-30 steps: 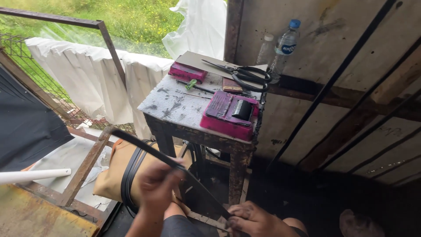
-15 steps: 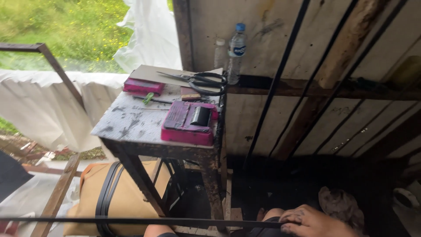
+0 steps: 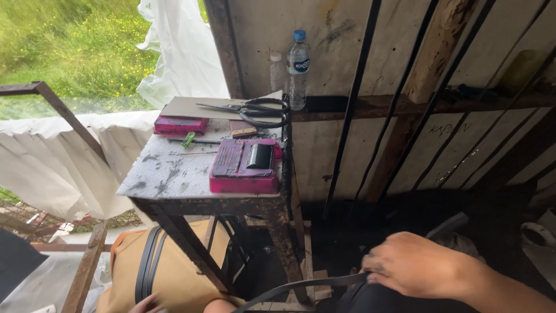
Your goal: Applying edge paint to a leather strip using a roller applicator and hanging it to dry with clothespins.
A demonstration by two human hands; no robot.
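Observation:
My right hand is low at the right, fingers closed on the end of a long thin black strap. The strap runs left and down from that hand toward the bottom edge. Only the fingertips of my left hand show at the bottom edge, against a tan bag with black bands; whether they grip anything is hidden. Ahead stands a small worn metal table. It bears an open pink case, a second pink box, large black scissors on a sheet of card, and a green-handled tool.
A clear plastic bottle with a blue cap and a smaller bottle stand on a rusty ledge against the plank wall. Dark metal bars slant across the wall. White cloth hangs over a rail at left, with grass beyond.
The view has swung right and closer to the table. My right hand has come up into view at the lower right, and the strap now lies lower, at the bottom edge.

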